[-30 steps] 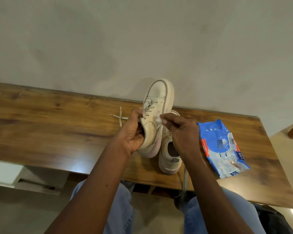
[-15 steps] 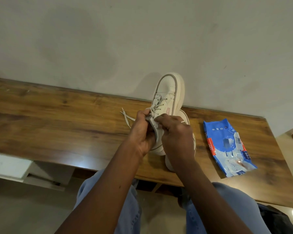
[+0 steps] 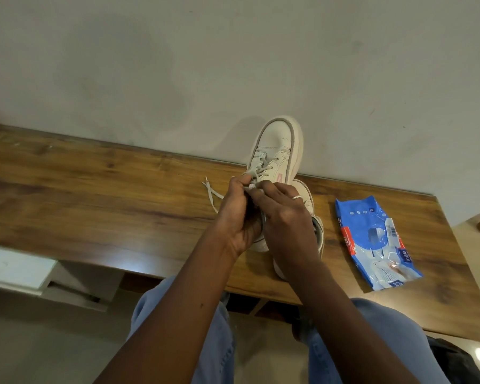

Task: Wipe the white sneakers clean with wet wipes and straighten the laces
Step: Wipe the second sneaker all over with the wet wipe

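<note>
White leather sneaker (image 3: 275, 145), toe raised, gripped by the curled left hand (image 3: 239, 217) while the right hand (image 3: 286, 217) pinches its flat off-white lace (image 3: 261, 169); hard tugging could unthread it.

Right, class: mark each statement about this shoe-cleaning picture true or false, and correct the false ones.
1. The left hand and the right hand both grip the raised sneaker near its laces. True.
2. The wipes packet lies left of the shoes. False: it lies to their right, on the table.
3. A second sneaker sits beneath the right hand. True.
4. The right hand is bare of rings. False: a ring shows on one finger.
</note>
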